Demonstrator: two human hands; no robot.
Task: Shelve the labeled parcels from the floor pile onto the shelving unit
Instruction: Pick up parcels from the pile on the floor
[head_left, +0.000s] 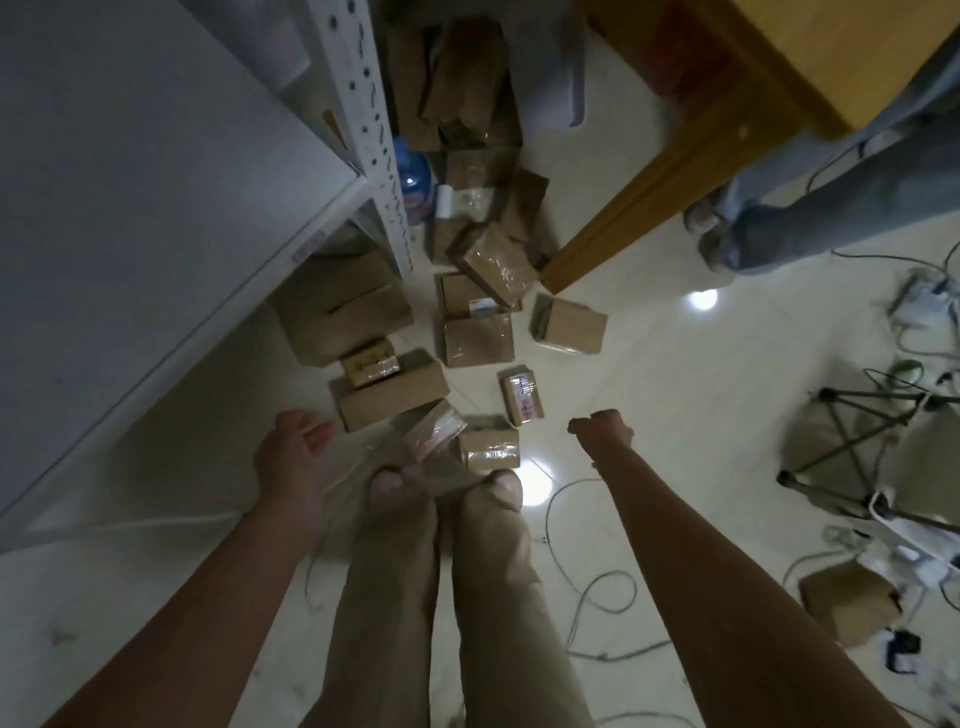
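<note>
The left hand (291, 457) hangs with its fingers spread and relaxed, holding nothing, just near the lower edge of the shelving unit (156, 208) that fills the left side. The right hand (605, 431) is drawn into a curl with the fingers tucked under; it seems to hold nothing, though the palm faces away and the picture is dim. Neither hand touches a parcel.

The parcels (478, 343) lie in a loose pile on the pale floor (675, 389), running from just beyond the person's feet (387, 483) to the far end beside the unit's perforated post (363, 130). Nearest are a tilted taped parcel (436, 431) and a squat taped box (491, 449), touching each other between the two hands. A small labelled parcel (522, 397) sits just beyond them, apart. Larger boxes (343, 312) rest partly under the lowest shelf.

A blue bottle (413, 182) stands behind the post. At the far right are a wooden table (727, 130) and another person's legs (805, 223). A tripod (872, 431) and loose cables (597, 587) lie on the right
</note>
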